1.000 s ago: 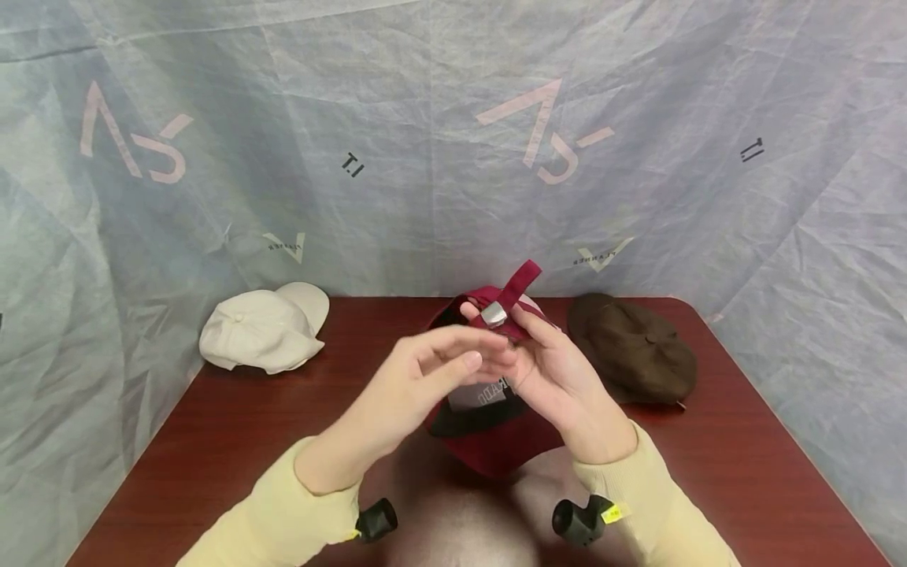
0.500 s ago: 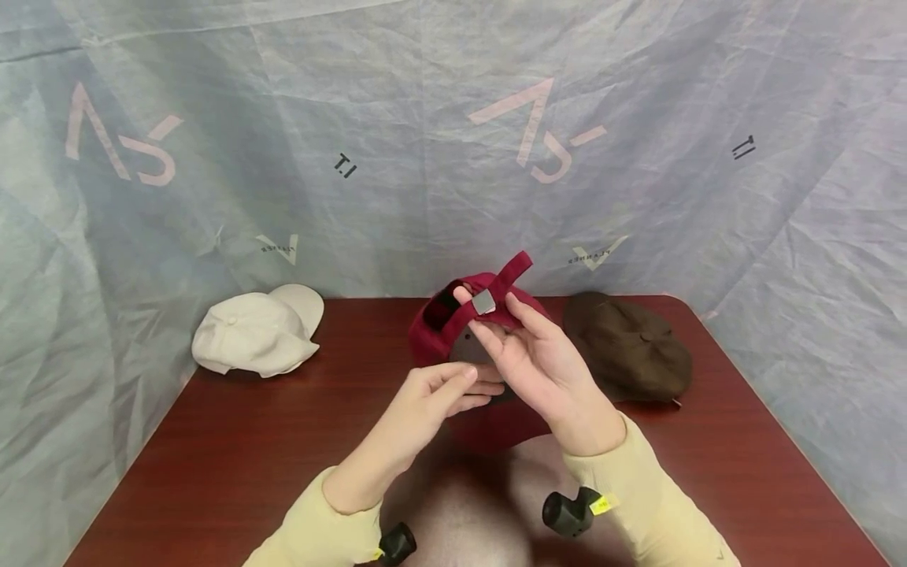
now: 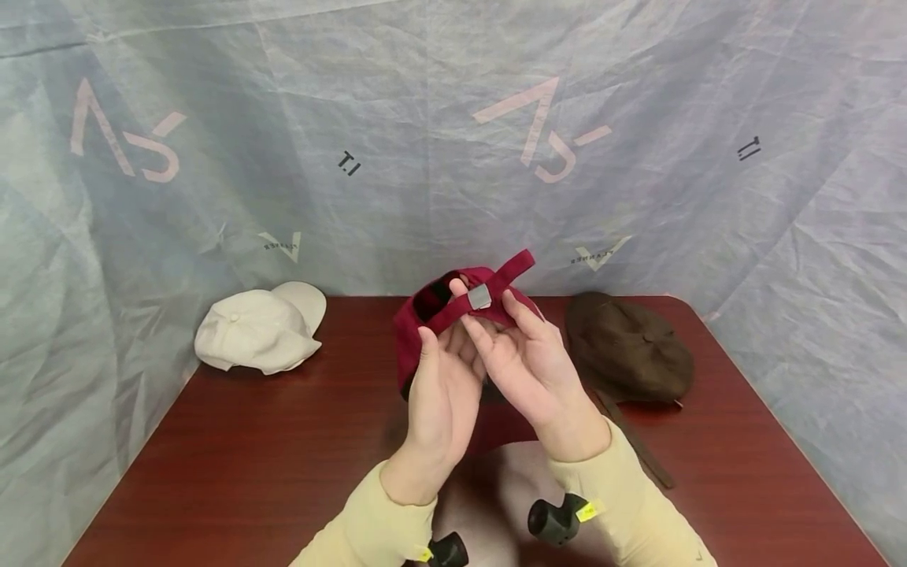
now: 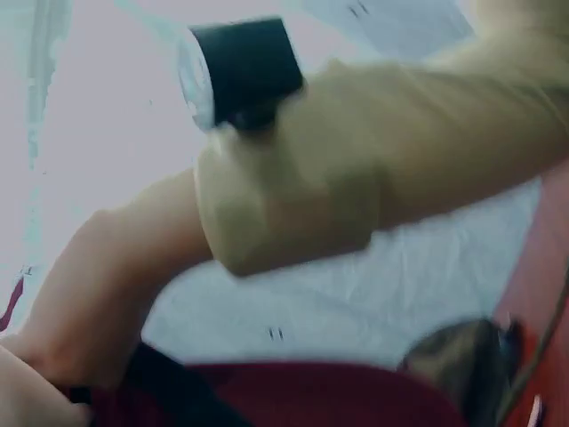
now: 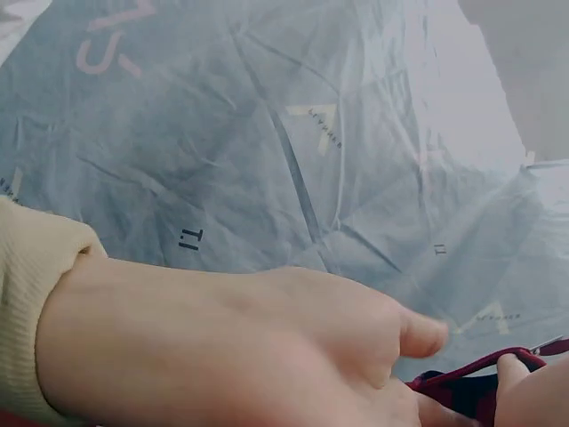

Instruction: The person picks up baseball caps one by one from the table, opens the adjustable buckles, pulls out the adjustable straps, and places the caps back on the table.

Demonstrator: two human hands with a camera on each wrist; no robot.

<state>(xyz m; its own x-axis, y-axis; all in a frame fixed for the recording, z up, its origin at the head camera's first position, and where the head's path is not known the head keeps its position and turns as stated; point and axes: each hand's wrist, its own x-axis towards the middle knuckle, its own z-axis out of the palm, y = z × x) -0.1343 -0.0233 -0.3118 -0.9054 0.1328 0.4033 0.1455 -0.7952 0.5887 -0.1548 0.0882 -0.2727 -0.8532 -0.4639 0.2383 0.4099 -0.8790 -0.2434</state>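
Above the smooth, reddish wood-look table (image 3: 283,449), a dark red baseball cap (image 3: 409,339) is held up, its rear opening toward the cloth backdrop (image 3: 425,157), which is creased. The right hand (image 3: 527,362) pinches the cap's flat fabric strap (image 3: 513,268) beside a squarish, shiny buckle (image 3: 479,297), the strap's end jutting free. The left hand (image 3: 446,402) is open, palm showing, thumb upright; whether its fingertips touch the cap is hard to make out. Farther back sit a soft white cap (image 3: 251,327) and a slouchy brown cap (image 3: 631,350), one either side.
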